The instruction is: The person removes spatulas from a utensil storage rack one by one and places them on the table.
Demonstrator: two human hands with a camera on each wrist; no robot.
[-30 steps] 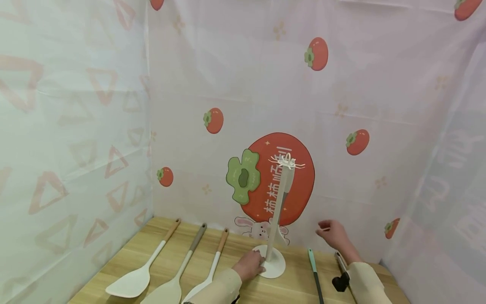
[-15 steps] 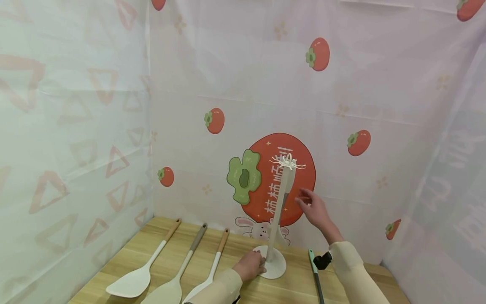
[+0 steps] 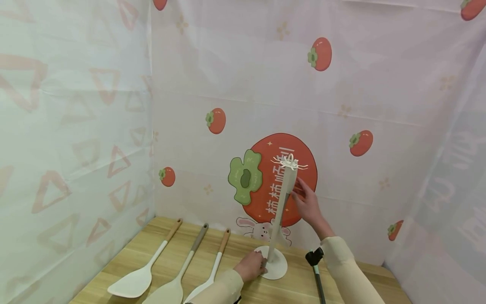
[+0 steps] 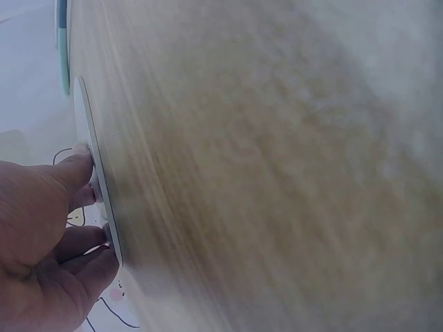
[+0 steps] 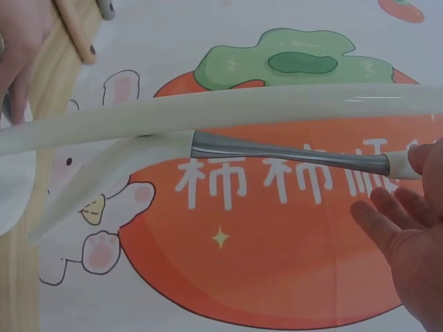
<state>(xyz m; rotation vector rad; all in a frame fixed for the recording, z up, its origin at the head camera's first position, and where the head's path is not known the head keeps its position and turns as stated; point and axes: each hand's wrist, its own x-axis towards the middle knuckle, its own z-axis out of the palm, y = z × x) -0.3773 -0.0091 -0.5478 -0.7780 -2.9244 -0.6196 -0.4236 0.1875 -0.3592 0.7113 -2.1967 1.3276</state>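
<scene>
A white utensil stand [image 3: 279, 270] with a round base, upright pole and ring of thin hooks stands on the table. From it hangs a kitchen utensil [image 5: 277, 153] with a white handle end, grey metal shaft and pale, flat-looking head; its exact kind is unclear. My left hand [image 3: 249, 266] holds the base by its near left edge, thumb and fingers on the disc [image 4: 84, 117]. Higher up, my right hand [image 3: 309, 207] is beside the hanging utensil. In the right wrist view its thumb [image 5: 426, 162] meets the handle end, while the other fingers are spread below the handle.
Three turners lie at left: a white turner [image 3: 130, 283], a cream turner [image 3: 167, 291] and another white turner [image 3: 215, 261], partly behind my left sleeve. At right lies a utensil with a dark handle [image 3: 319, 285], partly covered by the wrist camera. A printed cloth backdrop [image 3: 243, 63] hangs behind.
My right hand has moved left and up from above the table's right side to the hanging utensil's handle. My left hand has stayed on the base.
</scene>
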